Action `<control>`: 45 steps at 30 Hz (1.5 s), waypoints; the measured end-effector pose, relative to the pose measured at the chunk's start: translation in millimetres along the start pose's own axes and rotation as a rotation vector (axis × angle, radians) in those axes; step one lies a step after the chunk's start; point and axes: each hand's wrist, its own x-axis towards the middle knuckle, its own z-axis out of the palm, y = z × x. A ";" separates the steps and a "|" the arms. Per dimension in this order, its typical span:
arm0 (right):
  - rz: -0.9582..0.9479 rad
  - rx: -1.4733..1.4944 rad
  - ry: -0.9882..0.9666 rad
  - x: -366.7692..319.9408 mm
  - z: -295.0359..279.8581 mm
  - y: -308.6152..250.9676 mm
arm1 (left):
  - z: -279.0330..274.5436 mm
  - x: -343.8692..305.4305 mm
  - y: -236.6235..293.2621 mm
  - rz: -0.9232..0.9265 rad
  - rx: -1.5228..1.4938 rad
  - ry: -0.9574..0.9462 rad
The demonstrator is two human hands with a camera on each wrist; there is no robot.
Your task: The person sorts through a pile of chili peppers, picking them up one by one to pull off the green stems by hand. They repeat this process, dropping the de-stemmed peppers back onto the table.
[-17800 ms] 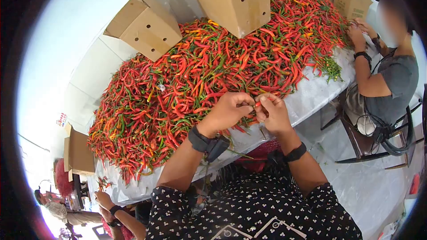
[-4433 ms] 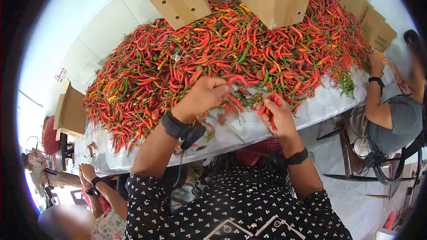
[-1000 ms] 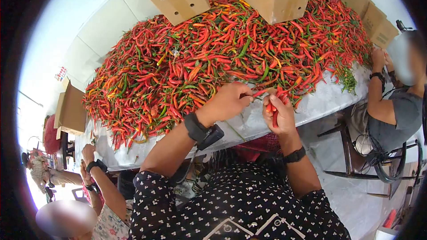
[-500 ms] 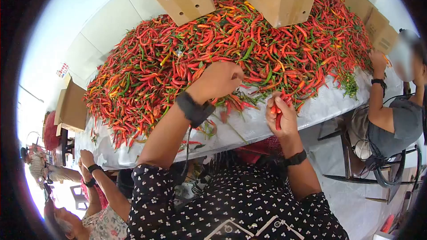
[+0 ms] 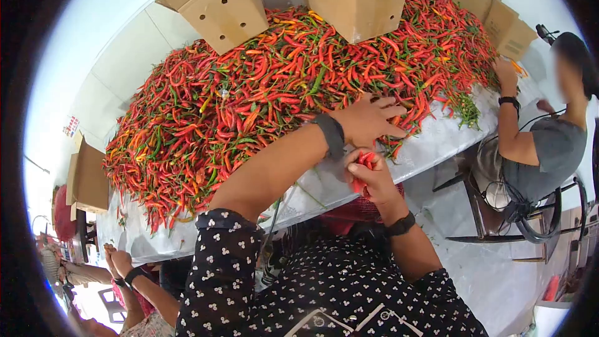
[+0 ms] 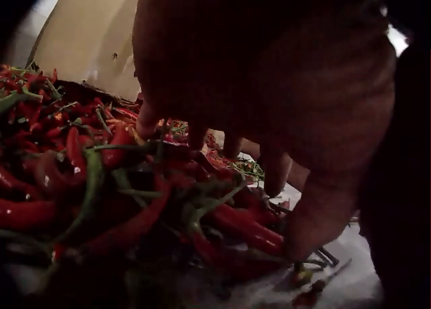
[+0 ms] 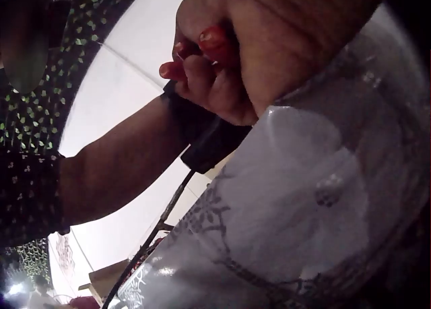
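Observation:
A large heap of red, orange and green chili peppers (image 5: 249,81) covers much of the table. My left hand (image 5: 368,122) reaches across to the heap's near edge, fingers spread. From the left wrist, its fingertips point down among red chilies (image 6: 246,228) with green stems. Close below it, my right hand (image 5: 377,182) grips a few red chilies (image 5: 359,184) in curled fingers. Rounded ends of those held chilies (image 7: 219,45) poke out of the fist in the right wrist view.
Cardboard boxes (image 5: 218,15) stand behind the heap, and a smaller carton (image 5: 88,178) is at the left end. A white plastic sheet (image 5: 430,146) lies along the table's front. One person (image 5: 536,150) sits at the right; another person's forearms (image 5: 150,287) show at lower left.
My left hand has moved right from the middle of the heap, its fingers now spread over the chilies. My right hand stays near the table's front edge, still holding red chilies.

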 end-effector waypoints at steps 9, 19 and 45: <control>0.003 0.103 0.006 2.7 -3.9 3.1 | -12.3 -26.8 -41.2 -0.290 0.161 0.026; 0.002 0.177 0.050 9.0 0.0 0.5 | -56.2 -139.6 -60.7 -0.634 0.035 0.264; -0.052 0.395 0.216 12.1 1.8 6.8 | -24.8 -87.2 -3.2 -0.805 -1.361 0.183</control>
